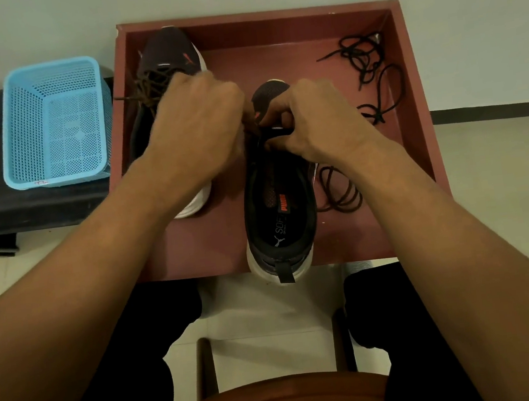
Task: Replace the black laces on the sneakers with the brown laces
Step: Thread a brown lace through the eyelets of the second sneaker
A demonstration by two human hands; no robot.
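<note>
My left grip (200, 121): curled at near sneaker (280, 218); hold hidden, couldn't tell.
My right grip (309, 118): pinched its tongue.
Near sneaker: desk's (215, 243) near edge.
Brown lace (338, 191): beside it, right.
Black laces (366, 64): far-right corner.

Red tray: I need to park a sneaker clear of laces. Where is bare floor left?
Bare tray floor: back centre, between the far sneaker, the near sneaker's toe and the black laces. Smaller patch front left, below the far sneaker's heel. Crowded: the right side, with the brown lace, and the middle, where left hand and right hand work.
</note>
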